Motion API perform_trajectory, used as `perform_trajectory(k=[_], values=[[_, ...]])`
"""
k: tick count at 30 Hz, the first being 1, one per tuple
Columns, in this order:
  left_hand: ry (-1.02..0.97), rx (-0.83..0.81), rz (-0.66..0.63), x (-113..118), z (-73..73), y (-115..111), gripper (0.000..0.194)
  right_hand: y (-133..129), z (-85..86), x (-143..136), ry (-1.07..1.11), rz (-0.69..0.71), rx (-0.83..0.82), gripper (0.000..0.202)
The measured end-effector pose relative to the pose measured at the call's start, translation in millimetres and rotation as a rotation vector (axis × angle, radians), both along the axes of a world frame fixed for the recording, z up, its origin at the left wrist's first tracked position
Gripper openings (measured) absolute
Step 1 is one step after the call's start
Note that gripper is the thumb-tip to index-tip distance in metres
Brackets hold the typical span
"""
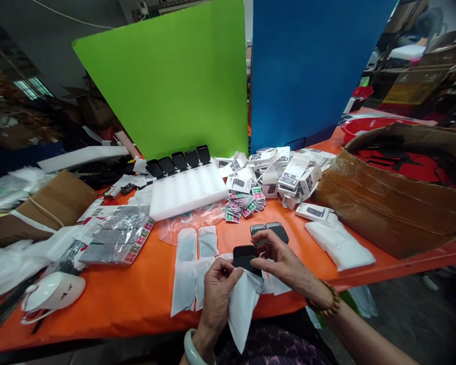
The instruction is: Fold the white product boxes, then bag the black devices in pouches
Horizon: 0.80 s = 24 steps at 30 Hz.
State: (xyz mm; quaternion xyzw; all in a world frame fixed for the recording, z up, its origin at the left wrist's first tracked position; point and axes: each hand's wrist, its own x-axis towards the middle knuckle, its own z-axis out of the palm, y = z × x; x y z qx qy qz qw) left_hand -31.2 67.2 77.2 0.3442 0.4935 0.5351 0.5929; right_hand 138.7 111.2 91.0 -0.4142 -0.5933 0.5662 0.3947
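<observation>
A white sleeve (243, 309) hangs from my left hand (220, 291), its top edge pinched between thumb and fingers. Out of the sleeve's opening sticks a black rounded device (245, 253), partly inside it. My right hand (279, 258) grips the device's right side with thumb and fingers. Just behind, two more dark devices (277, 231) lie side by side on the orange table (137, 299). Several filled white sleeves (186, 246) rest left of my hands, and others lie partly hidden beneath them.
A white foam tray (190, 190) has black devices along its back edge. Small white boxes (294, 170) and coloured cards (245, 203) are heaped beside it. A cardboard box (395, 203) and a stack of white sleeves (340, 243) are at right, a white cup (55, 294) at left.
</observation>
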Motion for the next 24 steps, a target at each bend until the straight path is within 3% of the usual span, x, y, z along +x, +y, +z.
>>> perform_trajectory(k=[6,15,20,24], values=[[-0.024,-0.051,0.132,-0.3,11.1,5.4,0.034,-14.3,-6.2,11.6,0.022,0.033,0.013,0.018],[0.046,-0.036,0.013,-5.0,11.3,5.5,0.031,-14.0,1.6,10.0,0.089,0.175,0.111,0.025],[0.043,-0.009,-0.043,-6.0,13.7,6.0,0.03,-7.0,-1.8,18.6,0.168,0.064,0.137,0.025],[0.049,-0.032,0.034,-1.7,19.5,8.0,0.031,-11.6,2.5,21.2,0.017,-0.024,0.269,0.013]])
